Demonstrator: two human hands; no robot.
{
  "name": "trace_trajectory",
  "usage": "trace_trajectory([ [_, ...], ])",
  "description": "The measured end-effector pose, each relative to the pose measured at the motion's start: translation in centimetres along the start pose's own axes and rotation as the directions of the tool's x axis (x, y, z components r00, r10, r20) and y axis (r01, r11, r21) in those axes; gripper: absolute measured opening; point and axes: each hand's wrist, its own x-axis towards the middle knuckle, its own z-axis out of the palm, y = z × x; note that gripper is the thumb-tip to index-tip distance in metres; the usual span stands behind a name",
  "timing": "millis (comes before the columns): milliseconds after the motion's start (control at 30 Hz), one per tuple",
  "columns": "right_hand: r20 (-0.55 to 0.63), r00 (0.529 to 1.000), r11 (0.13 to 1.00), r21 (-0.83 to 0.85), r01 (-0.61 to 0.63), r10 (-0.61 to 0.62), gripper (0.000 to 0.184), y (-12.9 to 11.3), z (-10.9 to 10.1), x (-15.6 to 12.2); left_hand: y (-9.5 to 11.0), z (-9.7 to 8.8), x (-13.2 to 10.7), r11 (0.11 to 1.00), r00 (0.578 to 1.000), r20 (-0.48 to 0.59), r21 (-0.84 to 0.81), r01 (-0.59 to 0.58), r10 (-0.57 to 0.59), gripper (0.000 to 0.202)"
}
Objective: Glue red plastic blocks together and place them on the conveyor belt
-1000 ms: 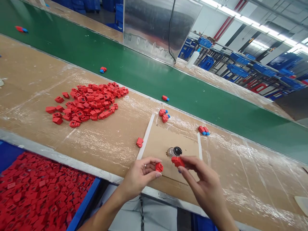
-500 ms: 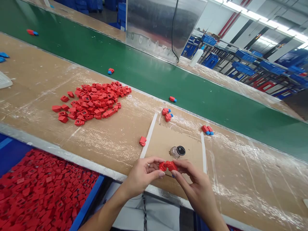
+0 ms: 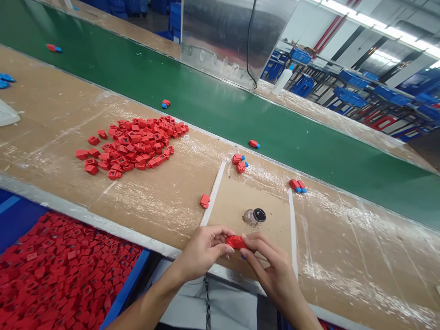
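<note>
My left hand point(image 3: 205, 251) pinches a red plastic piece point(image 3: 230, 241) between thumb and fingers, over the near edge of the bench. My right hand point(image 3: 271, 260) grips a second red piece point(image 3: 240, 242) that meets the first. A bit of blue shows just under the right fingertips. Whether the two pieces are locked together I cannot tell. Just beyond the hands, a small glass jar with a black lid point(image 3: 255, 216) lies on a cardboard sheet point(image 3: 227, 201). A single red piece point(image 3: 205, 201) rests left of it, by a white tape strip.
Red pieces lie heaped point(image 3: 134, 142) on the bench at left. A blue bin point(image 3: 120, 293) full of them stands below. Red-and-blue assemblies point(image 3: 297, 185) sit near the green belt point(image 3: 206, 110), which carries several more. A metal housing point(image 3: 230, 41) stands behind the belt.
The two red pieces, angled with a small gap before, are now pressed together, the right hand having shifted slightly left. Assemblies on the green belt have travelled to the right.
</note>
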Motion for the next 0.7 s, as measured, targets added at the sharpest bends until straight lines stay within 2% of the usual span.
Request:
trace_trajectory([
  [233,0.081,0.996,0.999,-0.03,0.045,-0.043,0.014,-0.5,0.1,0.4,-0.1,-0.2,0.0,0.998,0.999,0.018,0.037,0.047,-0.048,0.018],
  [467,0.13,0.99,0.99,-0.117,0.074,-0.058,0.016,-0.8,-0.1,0.8,0.3,-0.1,-0.1,0.997,0.998,0.035,0.06,0.045,-0.047,0.016],
  [700,0.049,0.996,0.993,-0.081,0.08,-0.076,0.018,-1.1,-0.2,1.1,0.4,-0.4,0.2,0.993,1.0,0.03,0.114,-0.013,0.01,0.019],
])
